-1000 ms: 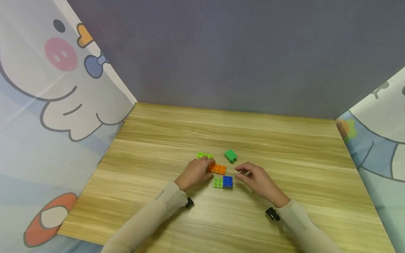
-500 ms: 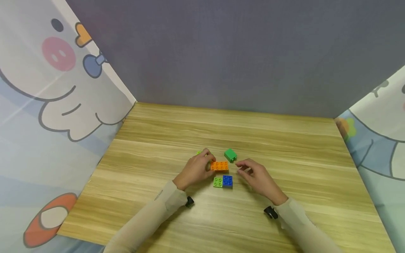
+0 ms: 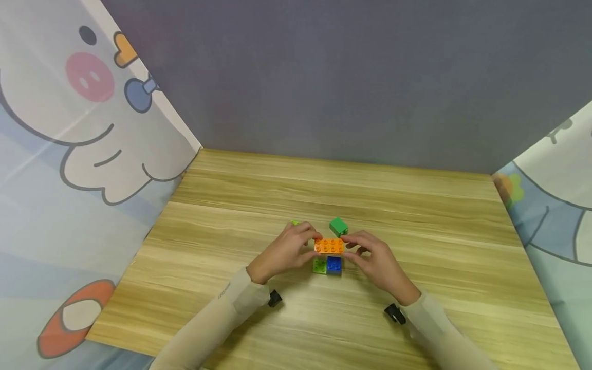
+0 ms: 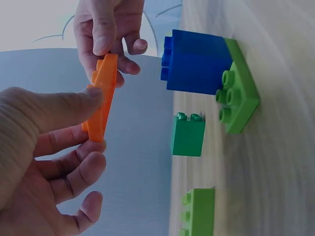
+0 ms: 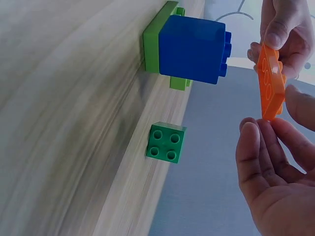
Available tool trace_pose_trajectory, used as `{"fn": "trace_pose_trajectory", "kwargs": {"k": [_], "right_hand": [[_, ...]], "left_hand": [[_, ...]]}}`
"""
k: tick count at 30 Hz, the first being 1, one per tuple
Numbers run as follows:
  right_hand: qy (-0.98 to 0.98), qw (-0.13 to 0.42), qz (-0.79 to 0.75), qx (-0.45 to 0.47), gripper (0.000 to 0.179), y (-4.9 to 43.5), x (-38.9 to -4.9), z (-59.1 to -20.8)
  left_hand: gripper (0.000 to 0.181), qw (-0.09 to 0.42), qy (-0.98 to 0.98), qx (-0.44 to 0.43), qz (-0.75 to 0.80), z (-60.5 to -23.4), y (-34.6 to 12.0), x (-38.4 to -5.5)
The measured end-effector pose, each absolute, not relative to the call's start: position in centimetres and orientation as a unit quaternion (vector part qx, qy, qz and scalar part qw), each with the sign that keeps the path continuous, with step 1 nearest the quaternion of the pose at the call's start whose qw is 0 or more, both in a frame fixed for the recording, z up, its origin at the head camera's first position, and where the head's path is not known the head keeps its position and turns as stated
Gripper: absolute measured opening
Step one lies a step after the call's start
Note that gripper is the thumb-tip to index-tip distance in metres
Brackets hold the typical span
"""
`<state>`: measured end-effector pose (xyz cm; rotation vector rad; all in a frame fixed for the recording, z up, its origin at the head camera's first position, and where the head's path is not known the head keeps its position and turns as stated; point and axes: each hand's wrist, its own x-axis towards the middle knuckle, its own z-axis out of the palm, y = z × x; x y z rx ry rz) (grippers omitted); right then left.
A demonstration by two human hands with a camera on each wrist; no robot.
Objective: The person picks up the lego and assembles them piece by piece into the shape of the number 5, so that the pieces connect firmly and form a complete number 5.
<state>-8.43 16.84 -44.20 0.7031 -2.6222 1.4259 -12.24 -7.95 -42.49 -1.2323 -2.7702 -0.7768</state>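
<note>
A flat orange building block (image 3: pixel 329 246) with two rows of studs is held above the table between both hands. My left hand (image 3: pixel 287 252) pinches its left end with the thumb on the studded face. At its right end, the thumb and fingertips of my right hand (image 3: pixel 376 259) pinch it. Just below in the head view sits a blue block (image 3: pixel 334 265), fixed on a flat light green block (image 4: pixel 241 96) whose studs show to the left. A dark green block (image 3: pixel 338 226) lies on its side beyond the hands.
Another light green block (image 4: pixel 202 211) lies on the wooden table (image 3: pixel 407 205), mostly hidden behind my left hand in the head view. A grey panel (image 3: pixel 342 82) rises at the table's back edge. Printed cloth (image 3: pixel 41 216) hangs at the left side.
My left hand has lifted the orange block off the table, levelled it and carried it to the right. My right hand has taken its right end. The other blocks have stayed put.
</note>
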Motion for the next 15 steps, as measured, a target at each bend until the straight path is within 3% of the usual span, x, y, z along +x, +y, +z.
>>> {"fn": "trace_pose_trajectory", "kwargs": {"k": [15], "right_hand": [[-0.850,0.022,0.460,0.257,0.034,16.9,-7.0,-44.6]], "left_hand": [[0.033,0.025,-0.868,-0.438,-0.233,-43.7,-8.6,-11.0]]}}
